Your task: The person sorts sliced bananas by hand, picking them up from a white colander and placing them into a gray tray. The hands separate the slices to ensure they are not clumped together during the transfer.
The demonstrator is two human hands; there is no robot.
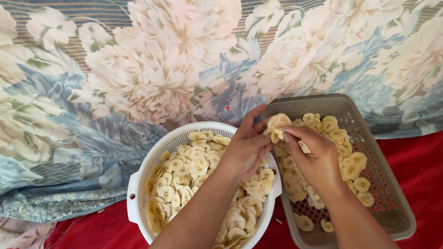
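While both hands meet above the gap between the two containers, the work stands at a middle stage. The left hand (pixel 246 150) and the right hand (pixel 313 159) are both pinched shut on a small clump of pale yellow slices (pixel 276 127), thumbs and fingertips closed on it from either side, as though pulling stuck pieces apart. One loose slice appears to sit against the right palm; whether it is gripped or merely resting cannot be told.

The white round colander (pixel 138 191), at the left on the red cloth (pixel 435 173), is heavily loaded: slices cover most of its bowl in a deep layer, partly hidden under the left forearm. The grey rectangular basket (pixel 388 200), just beside it on the right and touching or nearly touching its rim, holds a thinner spread. Slices lie along its far end and left side; its near right corner and much of its right side show bare mesh.

Judgement: if slices pass from colander to basket, less than half has been moved and the greater part remains. The direction of transfer cannot be confirmed from this view.

Behind both containers a floral sheet (pixel 171 64) hangs or lies across the far edge of the cloth. A few crumbs lie on the red cloth between the containers.
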